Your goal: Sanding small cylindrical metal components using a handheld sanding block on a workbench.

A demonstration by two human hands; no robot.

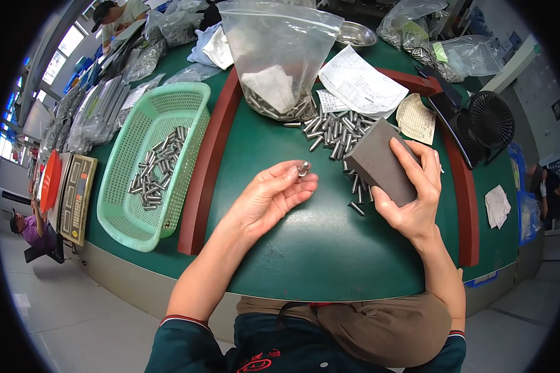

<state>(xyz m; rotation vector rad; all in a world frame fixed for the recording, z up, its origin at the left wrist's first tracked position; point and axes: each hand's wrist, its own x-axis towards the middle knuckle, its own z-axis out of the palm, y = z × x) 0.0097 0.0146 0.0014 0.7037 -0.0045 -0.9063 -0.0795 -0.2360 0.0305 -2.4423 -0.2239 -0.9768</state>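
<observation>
Between the thumb and fingers of my left hand [274, 198] is a small metal pin [303, 168], held above the green tabletop [280, 248]. My right hand [414, 189] grips a dark grey block [382, 165] with slanted faces, tilted over the right part of the table. Beneath and behind the block lies a loose pile of metal pins [336, 133]; a few pins stick out by its lower left edge. The underside of the block is hidden. To the left, a light green mesh basket [196, 109] holds many similar pins [158, 165].
A clear plastic bag [280, 50] with pins and white paper stands behind the pile. Papers [364, 81] lie beside it. Red-brown rails [208, 168] border the work area left and right. A black fan [490, 121] stands at right. Other people are in the background.
</observation>
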